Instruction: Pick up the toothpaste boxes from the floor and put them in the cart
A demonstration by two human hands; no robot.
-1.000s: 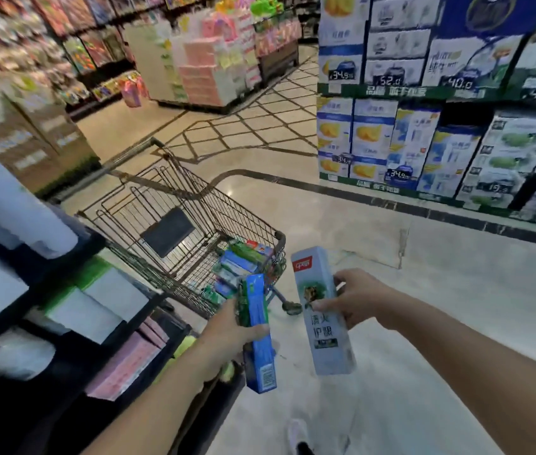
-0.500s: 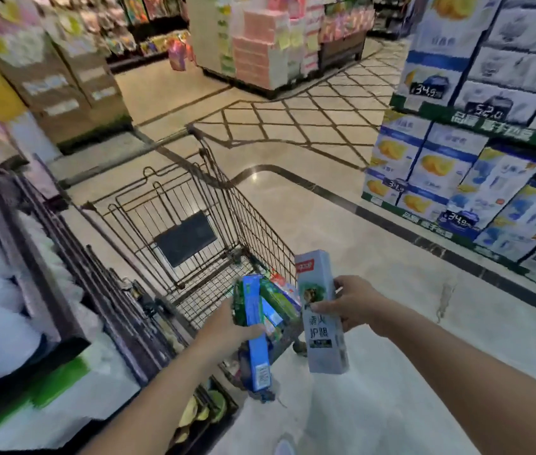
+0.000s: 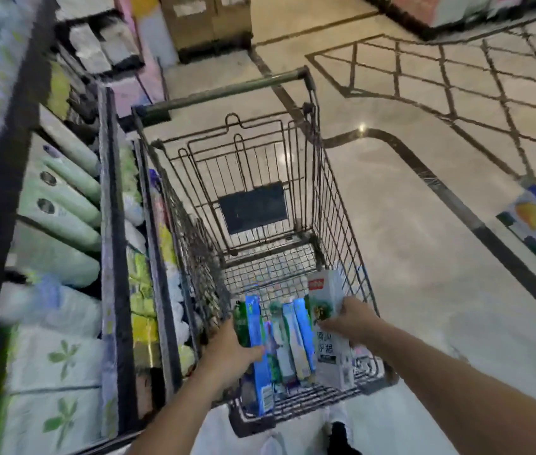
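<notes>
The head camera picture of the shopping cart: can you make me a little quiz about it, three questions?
1. True or false: the left hand holds a blue and green toothpaste box.
2. Which hand grips the tall white toothpaste box?
3. The metal wire shopping cart already has boxes lying in it: A) none B) several.

Key: 1 true. 2 the right hand. 3 B, several toothpaste boxes lie inside.

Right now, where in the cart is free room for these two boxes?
The mesh floor is bare from the loose boxes to the folded seat. The near end is crowded, where the left hand holds a blue box and the right hand a white box.
</notes>
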